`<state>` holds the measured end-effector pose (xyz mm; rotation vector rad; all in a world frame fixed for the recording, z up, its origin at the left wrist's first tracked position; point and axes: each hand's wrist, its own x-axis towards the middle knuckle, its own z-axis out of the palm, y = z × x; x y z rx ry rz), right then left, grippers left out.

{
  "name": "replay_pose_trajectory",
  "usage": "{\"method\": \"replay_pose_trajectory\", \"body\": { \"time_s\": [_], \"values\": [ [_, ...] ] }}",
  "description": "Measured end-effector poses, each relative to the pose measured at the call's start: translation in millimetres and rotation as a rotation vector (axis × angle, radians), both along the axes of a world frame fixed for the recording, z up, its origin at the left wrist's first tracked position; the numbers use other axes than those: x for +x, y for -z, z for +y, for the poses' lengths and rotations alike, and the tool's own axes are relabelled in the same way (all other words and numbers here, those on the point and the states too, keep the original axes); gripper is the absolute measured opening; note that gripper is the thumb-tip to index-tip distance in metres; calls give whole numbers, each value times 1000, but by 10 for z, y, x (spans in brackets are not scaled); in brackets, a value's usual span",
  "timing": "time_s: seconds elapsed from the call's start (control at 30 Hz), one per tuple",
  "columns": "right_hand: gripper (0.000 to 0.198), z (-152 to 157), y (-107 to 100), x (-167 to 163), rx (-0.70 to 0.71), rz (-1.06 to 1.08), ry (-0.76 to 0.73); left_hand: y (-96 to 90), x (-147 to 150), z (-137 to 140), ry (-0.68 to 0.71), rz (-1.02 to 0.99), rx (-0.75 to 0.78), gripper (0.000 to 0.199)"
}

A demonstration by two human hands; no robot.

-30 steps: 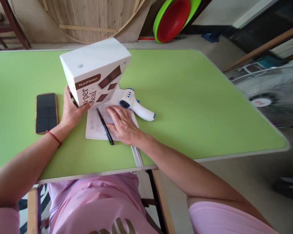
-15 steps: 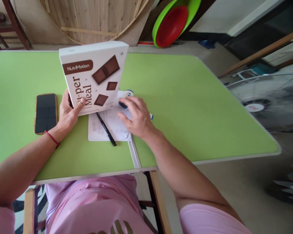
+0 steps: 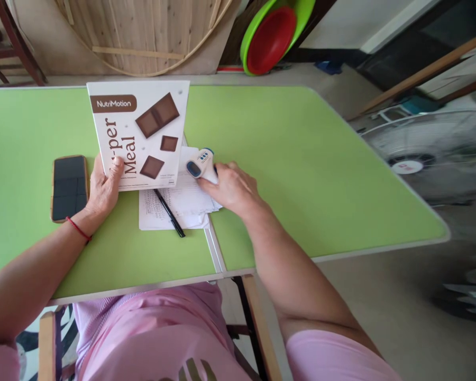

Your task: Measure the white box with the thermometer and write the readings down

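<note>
My left hand (image 3: 106,185) is closed round the lower left edge of a white box (image 3: 122,153) printed "NutriMotion" with chocolate squares, its thumb on the front face. The box is held up, its front towards me. Wrapped in my right hand (image 3: 234,185) is the handle of a white and blue infrared thermometer (image 3: 201,164) with a small dark screen. Beneath the box and thermometer lie handwritten papers (image 3: 190,203), partly hidden. A black pen (image 3: 170,212) rests across them.
A smartphone (image 3: 69,188) in a tan case lies left of my left hand on the green table (image 3: 301,174). An electric fan (image 3: 412,164) stands beyond the right edge. Red and green basins (image 3: 272,39) lean behind the table.
My right hand has taken hold of the thermometer by its handle. The box has shifted slightly left and tilted, so its top side no longer shows.
</note>
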<state>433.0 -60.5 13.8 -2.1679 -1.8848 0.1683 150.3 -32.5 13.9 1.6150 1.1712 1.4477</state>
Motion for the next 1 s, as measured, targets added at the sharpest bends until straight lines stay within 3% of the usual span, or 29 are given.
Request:
{"method": "replay_pose_trajectory", "body": {
  "time_s": [0.1, 0.23, 0.3, 0.4, 0.53, 0.67, 0.87, 1.0],
  "values": [
    [27, -18, -106, -36, 33, 135, 26, -8, 13, -13, 24, -1, -8, 61],
    [29, -159, -186, -204, 242, 781, -158, 39, 51, -50, -21, -49, -1, 56],
    [28, -270, -187, -325, 131, 1105, -318, 76, 76, -67, -54, -49, 2, 58],
    [27, -405, -146, -494, -69, 1332, -440, 115, 107, -75, -19, -1, 30, 63],
    [27, -476, -89, -632, -158, 1376, -415, 123, 118, -54, 69, 46, 67, 65],
    [32, -517, -112, -676, -189, 1323, -387, 113, 108, -20, 66, 61, 39, 64],
    [44, -543, -150, -700, -303, 1330, -479, 112, 91, -10, 51, 68, 61, 61],
    [45, -529, -115, -727, -300, 1388, -520, 123, 74, -10, 38, 87, 59, 61]
  ]
}}
